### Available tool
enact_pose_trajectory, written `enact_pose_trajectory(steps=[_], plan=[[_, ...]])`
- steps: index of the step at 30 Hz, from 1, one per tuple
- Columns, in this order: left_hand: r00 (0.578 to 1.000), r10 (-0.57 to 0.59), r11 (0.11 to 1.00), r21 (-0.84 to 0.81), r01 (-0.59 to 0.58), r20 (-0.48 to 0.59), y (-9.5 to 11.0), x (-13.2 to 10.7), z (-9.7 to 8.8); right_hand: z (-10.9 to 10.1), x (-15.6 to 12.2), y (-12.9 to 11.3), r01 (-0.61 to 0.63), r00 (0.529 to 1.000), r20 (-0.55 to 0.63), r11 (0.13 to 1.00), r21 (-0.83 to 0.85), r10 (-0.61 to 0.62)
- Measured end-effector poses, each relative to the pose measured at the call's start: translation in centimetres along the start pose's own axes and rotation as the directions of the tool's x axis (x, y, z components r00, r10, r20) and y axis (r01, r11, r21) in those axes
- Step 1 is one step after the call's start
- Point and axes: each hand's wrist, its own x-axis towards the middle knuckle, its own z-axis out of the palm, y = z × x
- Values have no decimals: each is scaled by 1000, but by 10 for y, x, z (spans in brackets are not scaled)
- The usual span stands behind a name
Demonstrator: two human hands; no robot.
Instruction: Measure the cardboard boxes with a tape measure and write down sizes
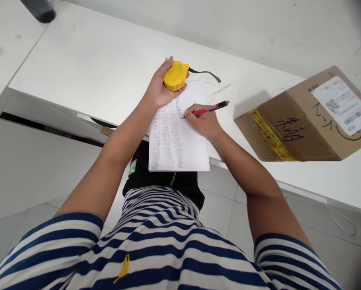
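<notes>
A yellow tape measure point(175, 75) with a black wrist strap point(205, 72) rests in my left hand point(161, 88), the thumb and fingers curled round its case. That hand lies at the top edge of a white sheet of paper point(195, 149), which is covered in columns of small handwriting and hangs over the table's front edge. My right hand point(202, 123) grips a red and black pen point(209, 108) close to its tip. The tip meets the sheet just right of the written columns. The right hand's side rests on the paper.
On the right of the white table point(86, 60) stands a cardboard box point(307, 117) with yellow tape, a shipping label and black marker writing. A dark object point(43, 12) is at the top left. Behind the table rises a pale wall point(247, 28).
</notes>
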Motion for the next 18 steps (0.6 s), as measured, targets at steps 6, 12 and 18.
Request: enact_pose_trajectory(steps=[6, 12, 18], plan=[[999, -14, 1000, -13, 14, 37, -1, 10, -8, 0, 1, 1, -11, 1000, 12, 1000, 0, 11], [1000, 19, 1000, -5, -19, -3, -1, 8, -5, 0, 1, 0, -21, 1000, 14, 1000, 7, 21], [999, 11, 995, 102, -15, 38, -2, -4, 5, -1, 0, 1, 1, 1000, 0, 1000, 10, -1]])
